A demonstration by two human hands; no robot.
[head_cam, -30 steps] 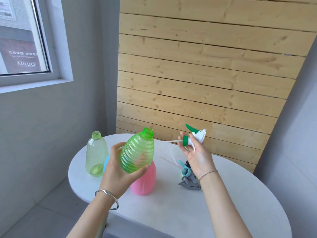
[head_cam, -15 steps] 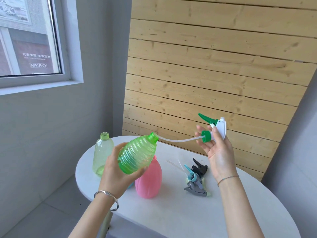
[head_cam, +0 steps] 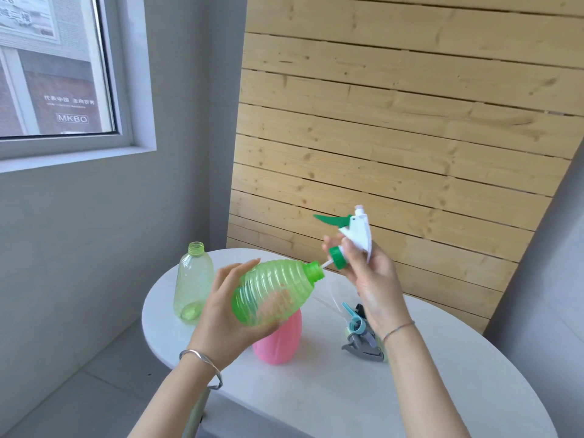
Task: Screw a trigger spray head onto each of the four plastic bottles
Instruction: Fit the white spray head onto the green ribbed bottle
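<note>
My left hand [head_cam: 221,314] grips a ribbed green bottle [head_cam: 271,292], tilted with its open neck pointing right. My right hand [head_cam: 369,279] holds a white spray head [head_cam: 357,230] with a green trigger and green collar just right of that neck. Most of the head's dip tube is inside the bottle; a short stretch shows between neck and collar. A pale green bottle [head_cam: 193,282] stands open at the table's far left. A pink bottle [head_cam: 279,341] stands behind my left hand, partly hidden. Loose spray heads [head_cam: 360,335] lie on the table under my right wrist.
The round white table [head_cam: 442,374] stands in a corner, against a wooden slat wall [head_cam: 395,137] at the back and a grey wall with a window [head_cam: 53,64] at the left. Grey floor shows below the table's left edge.
The spray head has moved left toward the green bottle's neck, and its dip tube has slid much further into the bottle. The bottle stays tilted in my left hand.
</note>
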